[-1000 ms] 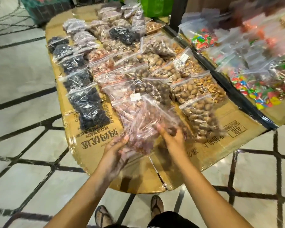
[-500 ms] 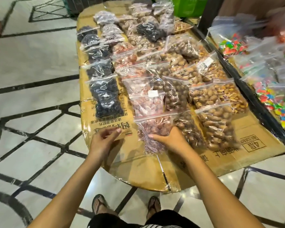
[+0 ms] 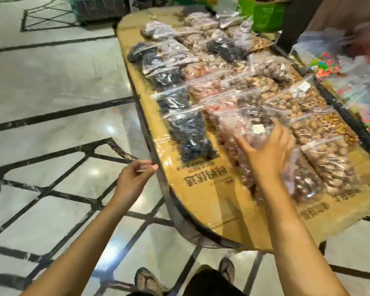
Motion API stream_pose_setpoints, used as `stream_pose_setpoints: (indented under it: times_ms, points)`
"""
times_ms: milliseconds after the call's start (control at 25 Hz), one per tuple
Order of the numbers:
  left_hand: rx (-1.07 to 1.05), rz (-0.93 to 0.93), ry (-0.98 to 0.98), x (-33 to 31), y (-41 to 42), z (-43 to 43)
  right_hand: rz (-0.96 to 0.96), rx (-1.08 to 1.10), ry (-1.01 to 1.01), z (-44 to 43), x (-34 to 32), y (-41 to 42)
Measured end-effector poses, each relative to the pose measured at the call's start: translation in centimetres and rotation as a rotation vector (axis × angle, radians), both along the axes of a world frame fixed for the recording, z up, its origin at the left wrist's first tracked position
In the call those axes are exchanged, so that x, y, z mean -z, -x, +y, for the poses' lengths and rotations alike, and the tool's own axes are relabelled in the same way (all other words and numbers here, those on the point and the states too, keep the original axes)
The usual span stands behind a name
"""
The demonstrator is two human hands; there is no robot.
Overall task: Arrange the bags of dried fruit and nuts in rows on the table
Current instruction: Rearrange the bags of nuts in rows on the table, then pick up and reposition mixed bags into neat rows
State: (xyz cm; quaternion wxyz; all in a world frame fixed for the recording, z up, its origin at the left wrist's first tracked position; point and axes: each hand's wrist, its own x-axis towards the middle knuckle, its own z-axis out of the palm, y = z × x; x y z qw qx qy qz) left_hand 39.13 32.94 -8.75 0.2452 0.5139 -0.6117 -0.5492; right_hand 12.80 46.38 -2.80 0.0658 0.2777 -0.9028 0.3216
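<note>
Right hand [image 3: 267, 152] spread over labelled pink-nut bag [image 3: 233, 130]; left hand [image 3: 132, 178] loosely curled, empty, beside table [image 3: 201, 201] edge.

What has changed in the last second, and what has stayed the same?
Both hands let go of the reddish bag, now lying at the near end of its row. The left hand drew back past the table edge, empty. The right hand moved forward over the labelled bag, fingers spread. The other rows stayed.
</note>
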Motion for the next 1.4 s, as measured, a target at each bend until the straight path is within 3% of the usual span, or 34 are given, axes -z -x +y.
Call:
stream_pose_setpoints:
  times_ms: [160,280,400,720,1040,1280,1400]
  points:
    - [0.032,-0.156,0.204,-0.6,-5.1,-5.1,-0.127,-0.289,-0.159,-7.9,1.8,-7.6]
    - [0.124,-0.383,0.527,0.0,-7.1,-9.7,-0.136,-0.339,-0.211,-12.0,3.3,-11.7]
    - [0.230,-0.494,0.710,1.2,-7.6,-14.3,-0.065,-0.382,-0.256,-16.8,4.0,-12.9]
    - [0.244,-0.538,0.666,1.7,-3.0,-33.4,0.049,-0.381,-0.261,-37.1,3.9,-10.2]
    - [0.327,-0.617,0.737,1.0,0.6,-53.7,0.032,-0.361,-0.447,-56.9,2.7,-7.8]
    - [0.460,-0.504,0.799,0.9,6.6,-71.2,0.051,0.042,-0.503,-68.6,2.5,-3.3]
    - [0.593,-0.415,0.811,-0.1,11.4,-78.4,-0.056,0.201,-0.505,-74.0,1.7,-1.3]
